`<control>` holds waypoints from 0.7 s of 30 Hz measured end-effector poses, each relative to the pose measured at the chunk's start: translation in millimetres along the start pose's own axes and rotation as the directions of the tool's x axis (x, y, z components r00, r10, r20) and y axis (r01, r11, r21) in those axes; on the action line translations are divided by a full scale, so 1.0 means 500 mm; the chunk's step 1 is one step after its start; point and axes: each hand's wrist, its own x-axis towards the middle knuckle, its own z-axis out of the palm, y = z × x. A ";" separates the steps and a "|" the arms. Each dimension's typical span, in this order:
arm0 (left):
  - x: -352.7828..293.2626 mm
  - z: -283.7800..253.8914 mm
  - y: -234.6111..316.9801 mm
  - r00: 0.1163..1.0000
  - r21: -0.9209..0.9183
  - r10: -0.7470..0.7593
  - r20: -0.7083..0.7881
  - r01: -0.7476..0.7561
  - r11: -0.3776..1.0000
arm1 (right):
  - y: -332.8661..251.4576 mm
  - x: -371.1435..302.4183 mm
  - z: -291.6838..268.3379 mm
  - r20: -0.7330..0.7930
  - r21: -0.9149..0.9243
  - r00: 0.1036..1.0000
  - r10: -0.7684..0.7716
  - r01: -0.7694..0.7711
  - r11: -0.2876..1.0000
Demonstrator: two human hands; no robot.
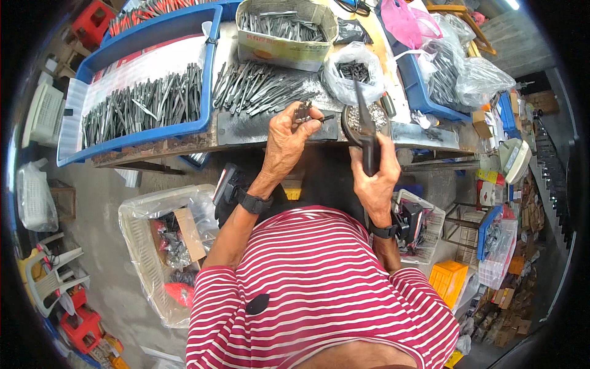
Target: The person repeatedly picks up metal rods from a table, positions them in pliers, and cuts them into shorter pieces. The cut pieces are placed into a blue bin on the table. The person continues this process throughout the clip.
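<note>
Near the table's front edge, my left hand (pixel 286 136) is closed on several small dark metal pieces (pixel 303 112), whose exact kind I cannot make out. My right hand (pixel 377 169) grips a pair of black-handled scissors (pixel 366 120), their pointed end directed away from me. Beneath the scissors sits a round container with small silvery parts (pixel 382 117). Just beyond lies a white plastic bag (pixel 335 86) filled with small dark pieces. Long thin dark metal pieces (pixel 249 89) are spread in a pile on the table, to the left of my left hand.
A blue tray (pixel 144 133) on the left holds many similar thin dark pieces. At the back stands an open carton (pixel 279 52) of metal pieces. A blue bin (pixel 410 86) with clear bags is on the right. Lined baskets (pixel 138 246) stand on the floor beside me.
</note>
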 end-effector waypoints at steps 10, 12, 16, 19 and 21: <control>-0.011 -0.008 0.028 0.942 -0.606 -0.328 0.078 0.306 0.734 | 0.018 -0.047 0.005 0.143 -0.043 0.990 0.012 -0.006 0.999; -0.011 -0.013 0.031 0.921 -0.648 -0.375 0.108 0.351 0.676 | 0.020 -0.056 0.006 0.173 -0.041 0.984 0.051 -0.045 0.998; -0.012 -0.021 0.037 0.900 -0.714 -0.402 0.169 0.393 0.579 | 0.023 -0.062 0.010 0.164 -0.047 0.986 -0.031 0.040 0.998; -0.015 -0.022 0.039 0.886 -0.718 -0.437 0.156 0.405 0.566 | 0.023 -0.069 0.012 0.159 -0.080 0.987 -0.031 0.045 0.996; -0.017 -0.023 0.039 0.884 -0.720 -0.437 0.166 0.412 0.559 | 0.024 -0.072 0.014 0.141 -0.092 0.989 -0.046 0.059 0.994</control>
